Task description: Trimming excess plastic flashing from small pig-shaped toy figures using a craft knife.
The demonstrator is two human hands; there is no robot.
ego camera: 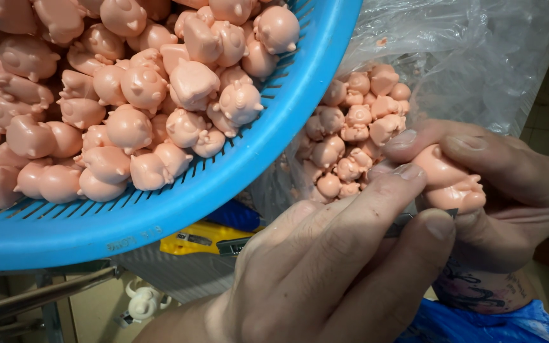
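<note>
Head view is looking straight down at a small pink pig figurine (449,181), pinched in the right hand (503,197) between thumb and fingers, over at the right side of the frame in front of a clear plastic bag (465,57) full of the same figurines. The left hand (344,267) is closed around a thin grey metal tool (400,223), maybe a blade, can't really tell, with its tip right at the pig's underside.

My guess is the thing is light, moulded plastic or soft vinyl, smooth and a bit slippery, so gripping it across the round body like this seems right; the ears and feet look like the bits that'd deform or get nicked.

Upper left there's a big blue slotted basket (274,152) heaped with more pink pigs (128,95). Below it: a yellow tool (192,238), a metal frame bar (39,298), some white plastic bits (141,303) on the floor, and blue plastic sheeting (478,324) bottom right.
</note>
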